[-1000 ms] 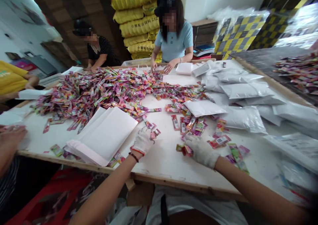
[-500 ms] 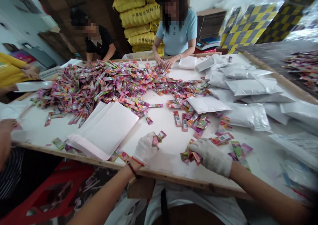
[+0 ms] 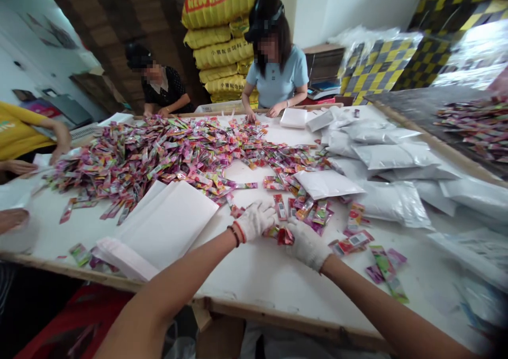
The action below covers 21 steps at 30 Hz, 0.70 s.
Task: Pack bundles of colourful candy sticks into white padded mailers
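Observation:
My left hand [image 3: 257,220], in a white knit glove, is closed with its fingertips bent over a few small printed sachets [image 3: 271,232]. Close beside it, my right hand [image 3: 308,244], gloved alike, grips a small bunch of red sachets [image 3: 285,237]. The two hands nearly meet, low over the white tabletop [image 3: 246,266]. Fingers partly hide what each one holds. Just beyond them lie loose sachets [image 3: 280,206], and a few more [image 3: 357,238] are right of my right hand. A stack of white mailer envelopes [image 3: 170,227] lies to the left of my left hand.
A large heap of sachets [image 3: 159,153] spreads across the table's far left. Filled white pouches [image 3: 397,155] pile up on the right. Two co-workers [image 3: 275,73] sit opposite, and others' arms [image 3: 59,137] reach in from the left. A wooden rim [image 3: 254,311] edges the table.
Both hands have moved forward and toward each other, the left one to the right and the right one to the left with its sachets. The view has tilted up slightly.

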Each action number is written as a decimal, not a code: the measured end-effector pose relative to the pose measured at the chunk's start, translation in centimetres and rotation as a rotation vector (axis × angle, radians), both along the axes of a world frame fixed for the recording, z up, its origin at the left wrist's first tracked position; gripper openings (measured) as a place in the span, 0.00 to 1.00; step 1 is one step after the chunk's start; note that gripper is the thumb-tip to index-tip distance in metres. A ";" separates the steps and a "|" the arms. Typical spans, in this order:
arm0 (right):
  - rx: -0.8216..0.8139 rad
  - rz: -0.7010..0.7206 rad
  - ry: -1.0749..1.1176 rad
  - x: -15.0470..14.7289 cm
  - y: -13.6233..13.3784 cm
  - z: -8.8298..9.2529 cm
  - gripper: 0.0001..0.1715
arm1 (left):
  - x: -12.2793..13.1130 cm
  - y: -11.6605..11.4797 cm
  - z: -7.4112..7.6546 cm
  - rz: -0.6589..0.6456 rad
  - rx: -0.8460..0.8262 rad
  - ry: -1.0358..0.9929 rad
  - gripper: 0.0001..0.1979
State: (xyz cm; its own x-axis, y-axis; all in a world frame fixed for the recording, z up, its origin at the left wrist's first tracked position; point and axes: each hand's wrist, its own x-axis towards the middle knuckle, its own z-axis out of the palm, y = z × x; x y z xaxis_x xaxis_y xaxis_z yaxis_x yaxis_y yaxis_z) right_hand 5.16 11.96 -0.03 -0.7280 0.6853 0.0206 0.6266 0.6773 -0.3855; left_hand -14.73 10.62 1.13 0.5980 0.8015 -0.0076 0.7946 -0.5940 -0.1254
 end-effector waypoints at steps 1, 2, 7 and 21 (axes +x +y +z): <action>0.005 -0.002 -0.018 -0.3 0.3 -0.2 0.10 | 0.4 1.5 0.2 -0.061 -0.001 0.022 0.10; 0.006 0.010 -0.042 -0.3 0.3 -0.4 0.10 | 0.8 2.9 0.3 -0.105 -0.013 0.039 0.10; -0.043 0.255 -0.115 4.2 -1.2 -0.8 0.09 | 2.0 3.6 0.3 -0.168 -0.091 0.063 0.08; -0.057 -0.239 -0.159 -1.4 -0.5 0.7 0.08 | 3.3 -9.4 -1.9 1.138 -0.383 -1.526 0.15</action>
State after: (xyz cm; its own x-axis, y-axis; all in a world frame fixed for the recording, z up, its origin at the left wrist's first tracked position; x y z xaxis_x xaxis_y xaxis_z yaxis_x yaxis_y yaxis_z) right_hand 3.74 11.49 0.66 -0.5369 0.8345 -0.1242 0.8214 0.4835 -0.3025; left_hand -11.47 1.19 -0.80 -0.4468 0.8401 -0.3075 0.0646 0.3731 0.9255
